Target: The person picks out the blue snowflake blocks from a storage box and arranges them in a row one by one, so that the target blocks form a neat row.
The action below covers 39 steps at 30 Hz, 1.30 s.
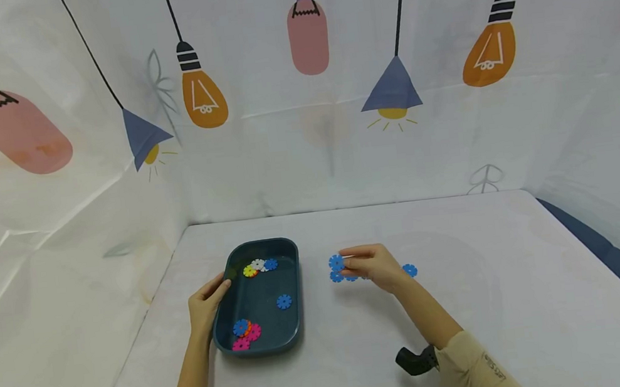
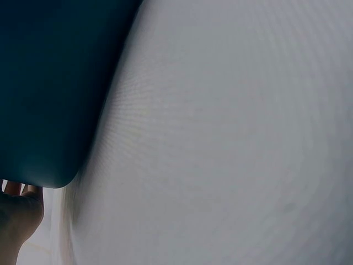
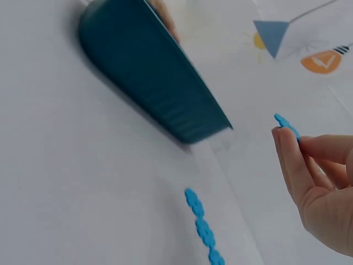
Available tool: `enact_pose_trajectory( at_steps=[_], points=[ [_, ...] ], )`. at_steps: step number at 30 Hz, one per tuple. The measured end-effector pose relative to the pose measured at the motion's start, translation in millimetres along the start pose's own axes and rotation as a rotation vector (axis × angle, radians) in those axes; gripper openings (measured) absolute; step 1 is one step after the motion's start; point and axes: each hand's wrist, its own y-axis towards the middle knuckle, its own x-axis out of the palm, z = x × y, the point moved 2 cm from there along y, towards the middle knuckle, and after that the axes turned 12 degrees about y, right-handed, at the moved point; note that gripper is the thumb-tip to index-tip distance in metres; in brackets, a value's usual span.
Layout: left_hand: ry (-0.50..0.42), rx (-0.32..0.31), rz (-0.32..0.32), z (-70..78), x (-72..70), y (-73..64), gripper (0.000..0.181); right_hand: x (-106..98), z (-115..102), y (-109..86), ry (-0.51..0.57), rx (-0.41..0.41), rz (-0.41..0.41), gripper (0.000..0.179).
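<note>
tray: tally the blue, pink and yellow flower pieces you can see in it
Blue pieces: 3
Pink pieces: 2
Yellow piece: 1
Total of these colours visible in the tray: 6

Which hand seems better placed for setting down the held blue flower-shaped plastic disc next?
Probably the right hand: it pinches that blue disc near a row of blue discs. The left hand grips the dark teal rectangular plastic tray.

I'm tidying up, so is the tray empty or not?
Not empty: colorful pieces lie inside the tray, leaving much of it bare.
</note>
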Motion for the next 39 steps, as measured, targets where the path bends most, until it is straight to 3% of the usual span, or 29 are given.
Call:
enact_pose_trajectory(
  at_steps=[13,30,34,39],
  points=[
    [0.012,-0.004,-0.008,-0.8,-0.2,-0.1,0.042,-61.4,-10.8,-29.2,0.050,-0.026,0.096,0.043],
    [0.008,-0.003,-0.003,-0.7,-0.2,0.6,0.042,-141.9,-9.9,-63.3,0.152,-0.050,0.173,0.023],
    [0.006,0.001,0.004,-0.2,-0.1,0.3,0.040,-156.0,-9.0,-67.2,0.100,-0.020,0.222,0.021],
    [-0.005,0.004,0.007,0.4,0.1,-1.0,0.040,-169.8,-5.2,-70.6,-0.033,0.043,0.282,0.033]
  ],
)
